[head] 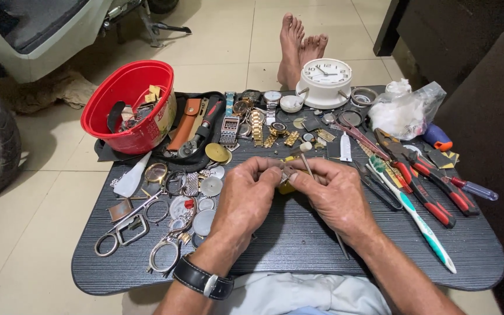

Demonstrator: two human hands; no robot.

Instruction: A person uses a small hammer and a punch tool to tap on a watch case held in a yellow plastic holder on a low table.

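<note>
Small metal part (285, 175) pinched between fingertips of left hand (245, 195) and right hand (335, 195), hands brought together above table (298, 245) centre. Thin tool (305, 164) gripped by right hand. Risk judged: part dropped into loose watch pieces (196, 201) if pinch slips.

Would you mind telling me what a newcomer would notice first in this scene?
Probably the two hands, left hand and right hand, meeting mid-tray over a small yellow part. Next, the red bucket at the tray's far left corner and the white clock at its far edge. Red-handled pliers lie to the right.
</note>
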